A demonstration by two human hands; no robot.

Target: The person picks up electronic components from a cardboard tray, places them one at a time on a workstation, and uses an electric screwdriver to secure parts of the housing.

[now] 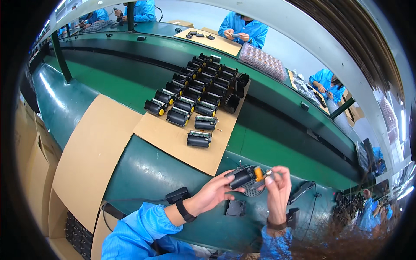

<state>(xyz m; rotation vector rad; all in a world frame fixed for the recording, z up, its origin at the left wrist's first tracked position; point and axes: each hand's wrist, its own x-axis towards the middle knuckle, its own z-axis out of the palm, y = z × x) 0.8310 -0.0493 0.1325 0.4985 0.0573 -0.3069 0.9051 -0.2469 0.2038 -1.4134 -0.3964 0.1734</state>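
My left hand (211, 193) grips a black printer-like module (241, 178) with a rounded body, low over the green bench. An orange-yellow piece (259, 173) shows at the module's right end. Close to that piece, the fingers of my right hand (278, 187) are pinched together around something small that I cannot make out. Beneath both hands lies a round grey perforated dish (253, 190), partly covered by them. A flat black square part (235, 208) rests on the bench, nearer to me than the dish.
Rows of similar black modules (183, 103) stand on a cardboard sheet (216, 151) ahead. A black device (177, 195) with a cable lies by my left wrist, a black tool (302, 190) with a cord at the right. A large cardboard box (93, 160) is left. Co-workers (247, 28) sit across the line.
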